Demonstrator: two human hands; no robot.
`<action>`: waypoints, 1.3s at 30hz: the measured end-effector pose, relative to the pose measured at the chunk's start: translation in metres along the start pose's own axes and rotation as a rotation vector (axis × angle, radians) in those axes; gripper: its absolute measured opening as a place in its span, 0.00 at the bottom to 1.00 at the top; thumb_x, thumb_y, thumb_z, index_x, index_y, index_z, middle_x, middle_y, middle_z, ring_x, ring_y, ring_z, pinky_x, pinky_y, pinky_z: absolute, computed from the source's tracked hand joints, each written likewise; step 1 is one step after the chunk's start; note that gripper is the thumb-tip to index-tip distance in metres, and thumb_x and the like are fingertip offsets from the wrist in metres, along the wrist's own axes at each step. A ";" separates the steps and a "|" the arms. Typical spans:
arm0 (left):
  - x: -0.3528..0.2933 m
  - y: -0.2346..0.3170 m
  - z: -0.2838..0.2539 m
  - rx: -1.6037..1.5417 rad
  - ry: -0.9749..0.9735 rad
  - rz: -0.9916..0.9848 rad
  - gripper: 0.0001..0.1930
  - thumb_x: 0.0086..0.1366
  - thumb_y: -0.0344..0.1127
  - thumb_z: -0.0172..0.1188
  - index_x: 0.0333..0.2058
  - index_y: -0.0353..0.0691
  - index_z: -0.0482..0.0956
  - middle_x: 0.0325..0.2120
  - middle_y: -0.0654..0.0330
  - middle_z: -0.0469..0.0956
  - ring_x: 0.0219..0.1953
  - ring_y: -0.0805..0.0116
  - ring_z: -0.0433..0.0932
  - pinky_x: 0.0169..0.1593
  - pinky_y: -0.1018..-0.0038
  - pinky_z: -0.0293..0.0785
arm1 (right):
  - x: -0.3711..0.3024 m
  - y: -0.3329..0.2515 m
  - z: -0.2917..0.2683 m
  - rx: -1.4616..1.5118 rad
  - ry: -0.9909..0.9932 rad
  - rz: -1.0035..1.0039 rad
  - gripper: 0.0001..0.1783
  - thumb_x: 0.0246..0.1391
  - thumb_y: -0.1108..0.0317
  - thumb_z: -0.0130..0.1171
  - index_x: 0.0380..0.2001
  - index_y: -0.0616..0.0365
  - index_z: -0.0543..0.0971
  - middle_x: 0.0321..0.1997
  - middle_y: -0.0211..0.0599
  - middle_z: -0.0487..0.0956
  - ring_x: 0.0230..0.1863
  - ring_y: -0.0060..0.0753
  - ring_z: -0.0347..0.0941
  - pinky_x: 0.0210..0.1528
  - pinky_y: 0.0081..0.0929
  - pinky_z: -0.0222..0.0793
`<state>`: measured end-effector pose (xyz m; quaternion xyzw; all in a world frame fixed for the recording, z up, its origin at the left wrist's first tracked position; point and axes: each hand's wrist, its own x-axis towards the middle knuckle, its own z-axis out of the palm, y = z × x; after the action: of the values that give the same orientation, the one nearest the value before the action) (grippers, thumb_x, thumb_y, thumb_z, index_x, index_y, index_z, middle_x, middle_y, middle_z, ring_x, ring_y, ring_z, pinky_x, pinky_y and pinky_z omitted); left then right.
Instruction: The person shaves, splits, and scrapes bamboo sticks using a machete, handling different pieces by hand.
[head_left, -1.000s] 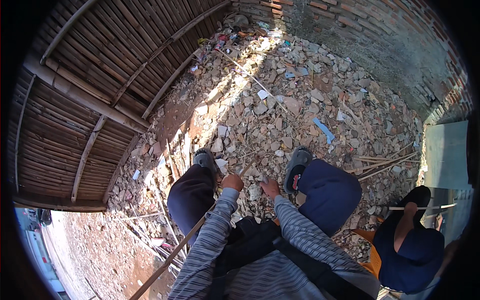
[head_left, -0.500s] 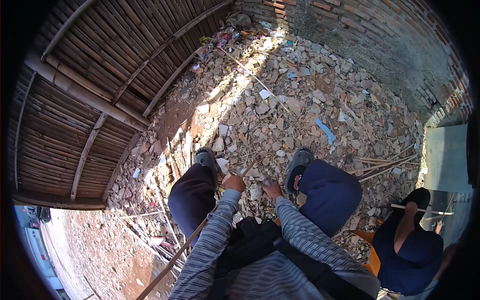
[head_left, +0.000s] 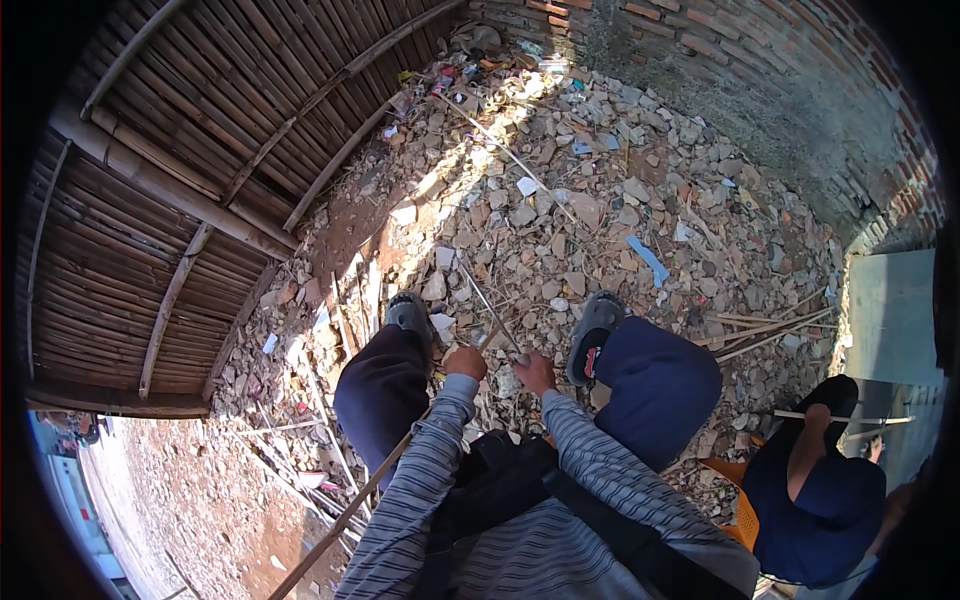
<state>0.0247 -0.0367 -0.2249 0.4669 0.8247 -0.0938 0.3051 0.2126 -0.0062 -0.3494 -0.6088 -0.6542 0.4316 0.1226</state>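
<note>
My left hand point(head_left: 466, 363) is closed around a long bamboo strip point(head_left: 345, 520). The strip runs back under my left forearm to the lower left, and its short front end sticks out past my fingers. Just to the right, my right hand point(head_left: 537, 372) is closed on a long, thin, pale blade point(head_left: 487, 303), which points forward and left and passes close to the strip's front end. Its handle is hidden in my fist. Whether blade and strip touch, I cannot tell. Both hands are between my knees, above the rubble.
Broken stone and brick rubble point(head_left: 560, 240) covers the ground. A bamboo slat wall point(head_left: 170, 170) rises at left, a brick wall point(head_left: 760, 110) at the back right. Loose sticks point(head_left: 770, 330) lie at right. Another person point(head_left: 820, 500) sits nearby, holding a stick, beside orange plastic point(head_left: 745, 520).
The blade in my right hand has swung into clear view, now pointing forward and left by the strip's tip. My left hand and the bamboo strip have barely moved.
</note>
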 end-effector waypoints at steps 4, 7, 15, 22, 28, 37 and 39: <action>0.002 0.010 -0.009 -0.003 -0.021 0.018 0.18 0.66 0.40 0.57 0.48 0.38 0.86 0.47 0.42 0.85 0.51 0.44 0.85 0.55 0.52 0.80 | 0.017 0.053 -0.003 -0.078 -0.232 0.145 0.27 0.47 0.53 0.68 0.44 0.64 0.84 0.42 0.59 0.85 0.45 0.60 0.83 0.48 0.50 0.77; 0.008 -0.013 0.006 -0.034 -0.037 -0.009 0.19 0.66 0.41 0.57 0.48 0.37 0.86 0.47 0.41 0.85 0.49 0.44 0.85 0.55 0.52 0.80 | 0.003 0.014 -0.003 0.006 -0.196 0.193 0.25 0.49 0.54 0.68 0.39 0.66 0.84 0.41 0.61 0.84 0.46 0.61 0.82 0.48 0.51 0.77; 0.012 -0.010 0.009 -0.027 -0.022 -0.008 0.19 0.67 0.42 0.56 0.48 0.37 0.86 0.46 0.42 0.85 0.49 0.44 0.85 0.56 0.52 0.80 | 0.001 -0.015 -0.008 0.028 -0.063 -0.154 0.22 0.49 0.53 0.70 0.35 0.64 0.83 0.38 0.59 0.84 0.42 0.61 0.81 0.46 0.50 0.76; 0.018 -0.018 0.022 -0.025 -0.017 -0.004 0.18 0.66 0.42 0.57 0.47 0.38 0.86 0.46 0.43 0.85 0.49 0.44 0.85 0.55 0.52 0.80 | 0.003 0.044 0.003 -0.067 -0.371 -0.149 0.20 0.49 0.60 0.65 0.30 0.72 0.82 0.29 0.53 0.84 0.27 0.50 0.81 0.33 0.46 0.76; 0.009 0.006 0.005 0.002 0.060 0.021 0.16 0.67 0.40 0.56 0.43 0.39 0.89 0.42 0.47 0.87 0.45 0.47 0.87 0.49 0.54 0.83 | 0.011 0.051 0.006 0.041 -0.098 -0.098 0.19 0.51 0.60 0.65 0.30 0.71 0.80 0.28 0.52 0.82 0.30 0.47 0.79 0.36 0.44 0.72; 0.010 0.002 0.014 0.000 0.001 0.036 0.18 0.69 0.41 0.53 0.47 0.39 0.87 0.44 0.46 0.86 0.47 0.47 0.87 0.50 0.52 0.83 | 0.027 0.009 -0.001 0.295 0.122 0.012 0.16 0.50 0.64 0.64 0.25 0.69 0.75 0.22 0.46 0.77 0.25 0.40 0.72 0.33 0.41 0.66; 0.010 0.000 0.013 -0.004 0.013 0.031 0.18 0.69 0.41 0.53 0.46 0.39 0.88 0.44 0.46 0.86 0.46 0.46 0.87 0.50 0.53 0.83 | 0.022 0.017 -0.004 0.326 0.005 0.081 0.15 0.50 0.65 0.63 0.25 0.69 0.76 0.22 0.46 0.77 0.26 0.40 0.73 0.33 0.41 0.66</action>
<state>0.0263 -0.0352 -0.2409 0.4794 0.8195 -0.0845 0.3023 0.2217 0.0139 -0.3669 -0.6079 -0.5499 0.5353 0.2038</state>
